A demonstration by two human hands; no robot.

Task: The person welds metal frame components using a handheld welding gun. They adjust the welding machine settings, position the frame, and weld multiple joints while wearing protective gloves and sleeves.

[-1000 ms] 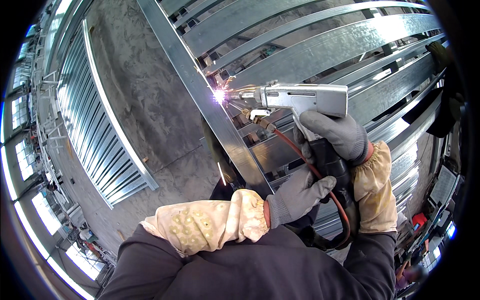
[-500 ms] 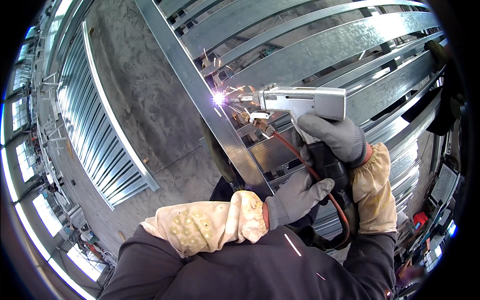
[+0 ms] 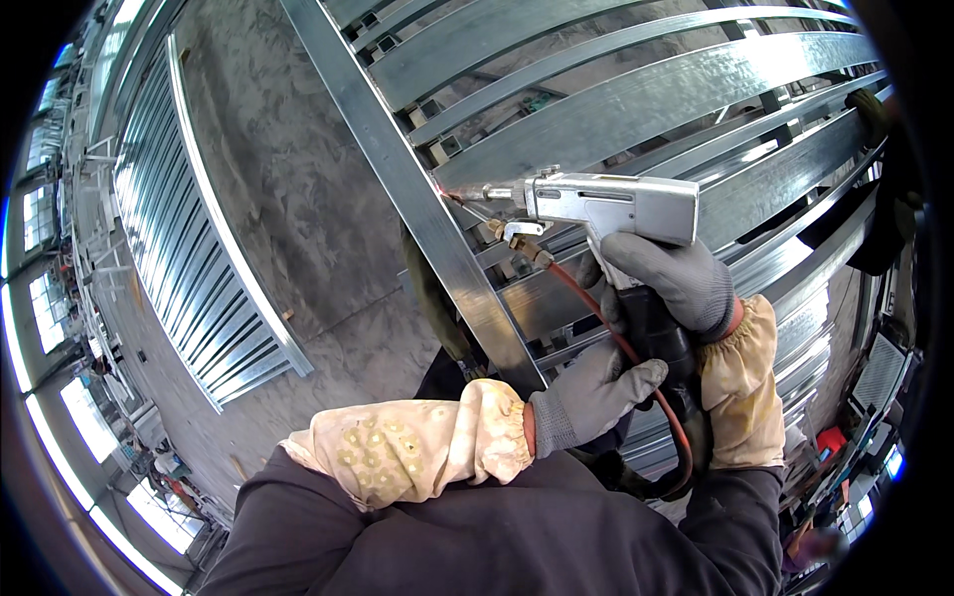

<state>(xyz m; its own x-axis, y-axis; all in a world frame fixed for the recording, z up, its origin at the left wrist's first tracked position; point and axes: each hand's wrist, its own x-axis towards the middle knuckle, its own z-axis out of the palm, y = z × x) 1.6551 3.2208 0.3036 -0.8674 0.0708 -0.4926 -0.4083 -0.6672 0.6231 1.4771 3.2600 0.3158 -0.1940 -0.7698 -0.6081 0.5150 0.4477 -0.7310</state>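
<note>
My right hand [image 3: 676, 278], in a grey glove, is wrapped round the grip of a silver welding gun [image 3: 621, 207]. The gun's nozzle points left, its tip at the inner edge of a long galvanized steel bar [image 3: 397, 169]; a faint reddish glow shows there. Under the nozzle, a brass-coloured fitting joins a thin red hose [image 3: 576, 288] that bends down past both hands. Lower down, my left hand [image 3: 591, 397], also gloved, is closed round the black sleeve [image 3: 676, 348] below the grip, its thumb across the front and its fingertips hidden behind.
Parallel steel slats [image 3: 656, 89] run off to the right from the bar. A finished-looking slatted panel [image 3: 199, 248] lies on the concrete floor [image 3: 288, 149] at left. Dark olive cloth [image 3: 432, 293] shows beneath the bar. Cluttered shop equipment lines the right edge.
The bright arc and flying sparks at the nozzle are gone, leaving a dim glow. The gun and right hand have shifted slightly right in the view; both hands keep their hold.
</note>
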